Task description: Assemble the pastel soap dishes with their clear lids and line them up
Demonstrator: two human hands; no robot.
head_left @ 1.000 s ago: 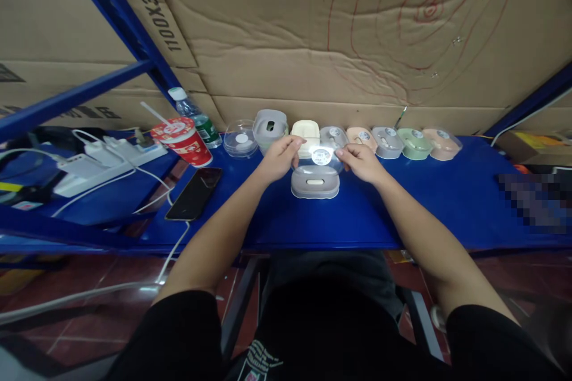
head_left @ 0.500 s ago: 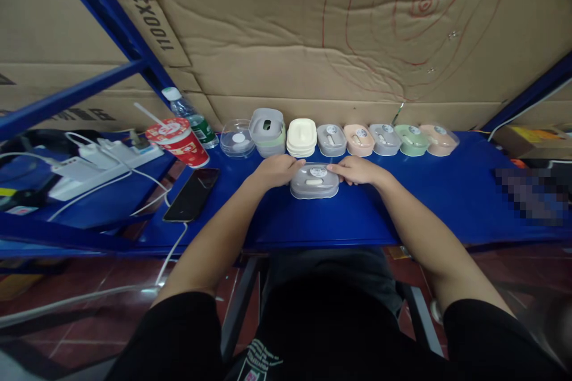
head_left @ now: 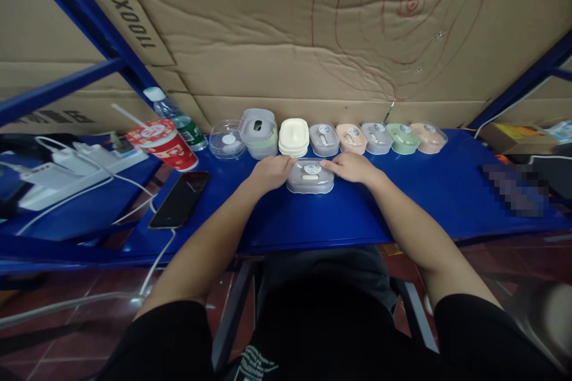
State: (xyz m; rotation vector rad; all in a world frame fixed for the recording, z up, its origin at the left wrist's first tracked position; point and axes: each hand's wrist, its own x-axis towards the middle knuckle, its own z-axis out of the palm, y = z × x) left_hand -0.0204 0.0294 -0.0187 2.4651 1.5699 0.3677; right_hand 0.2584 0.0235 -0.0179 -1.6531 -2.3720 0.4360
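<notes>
A grey lidded plastic box (head_left: 310,178) with a clear cover, a round white label and a pale tab lies flat on the blue table in front of me. My left hand (head_left: 273,172) grips its far left corner, thumb on top. At the far right corner my right hand (head_left: 351,166) holds it the same way; the fingers of both hands are partly hidden behind the box. Beyond the hands runs a row: a clear lid (head_left: 227,146), stacked grey and green tubs (head_left: 259,134), stacked cream pieces (head_left: 294,136), and several closed boxes like the grey one (head_left: 324,139).
To the left stand a red paper cup (head_left: 167,146) with a straw and a water bottle (head_left: 179,122). A phone (head_left: 179,199) lies nearer, beside white cables and a power strip (head_left: 84,172). Cardboard (head_left: 250,24) closes off the back. A blue post (head_left: 536,65) rises at the right.
The view has shifted slightly, so most things sit a little further left. Both hands keep their hold on the grey box.
</notes>
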